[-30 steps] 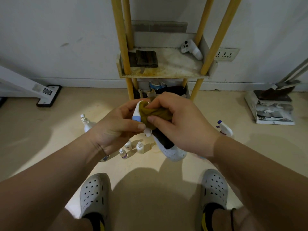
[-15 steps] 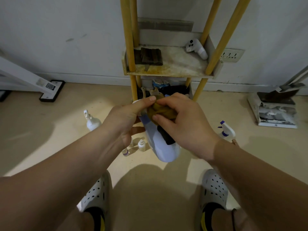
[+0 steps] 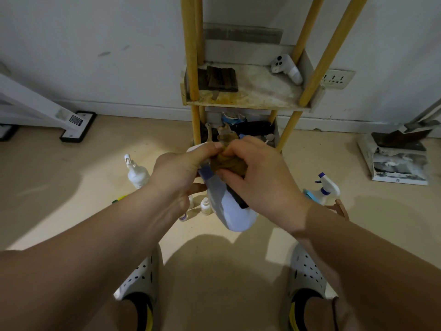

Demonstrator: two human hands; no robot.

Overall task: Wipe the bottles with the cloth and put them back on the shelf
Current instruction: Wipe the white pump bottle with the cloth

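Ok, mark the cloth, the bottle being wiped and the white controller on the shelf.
cloth [image 3: 230,163], head view, bunched middle.
held bottle [image 3: 235,217], head view, white lower body.
controller [image 3: 287,68], head view, its middle.

Beneath cloth [image 3: 228,163], bottle [image 3: 235,217] top hidden; shoes [image 3: 140,280] cropped.

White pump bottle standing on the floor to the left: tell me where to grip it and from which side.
Grip the white pump bottle round its shoulder, just below the nozzle, coming down from above. It stands upright on the floor with its top free, and the rounded body probably holds firmer than the thin head.
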